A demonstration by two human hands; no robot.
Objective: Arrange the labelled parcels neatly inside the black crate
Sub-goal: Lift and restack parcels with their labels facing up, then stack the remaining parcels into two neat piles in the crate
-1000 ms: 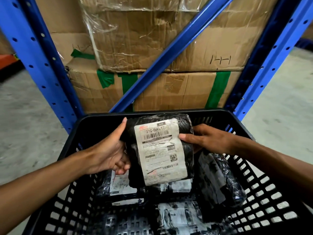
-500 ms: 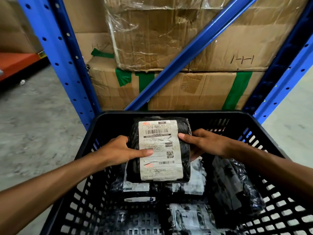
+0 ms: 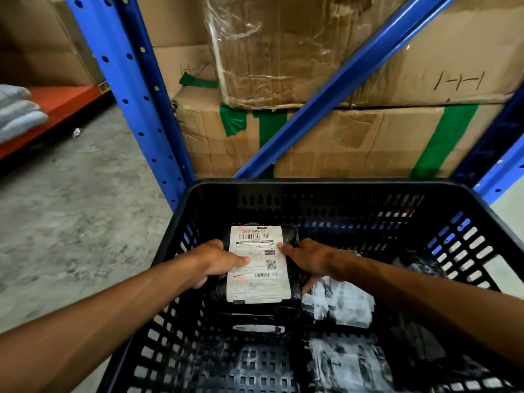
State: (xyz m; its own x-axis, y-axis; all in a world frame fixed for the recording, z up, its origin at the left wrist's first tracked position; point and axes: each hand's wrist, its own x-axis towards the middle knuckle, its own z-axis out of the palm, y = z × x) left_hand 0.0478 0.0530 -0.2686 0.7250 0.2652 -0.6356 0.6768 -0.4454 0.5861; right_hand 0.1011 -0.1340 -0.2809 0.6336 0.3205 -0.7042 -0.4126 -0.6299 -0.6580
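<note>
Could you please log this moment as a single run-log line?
step: seating labelled parcel in black crate | left hand: on parcel | right hand: on parcel | other parcels: beside

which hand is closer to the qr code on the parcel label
Right. The right hand lies just right of the QR code, its fingertip on the label above it; the left hand touches the label's far left edge.

Ahead of you: blue perforated steel rack upright [image 3: 136, 89] and diagonal brace [image 3: 340, 80]. Behind them, stacked brown cardboard cartons [image 3: 354, 137], green tape, torn plastic wrap. Left: speckled grey concrete floor [image 3: 71, 194], orange shelf deck [image 3: 54, 106].
</note>
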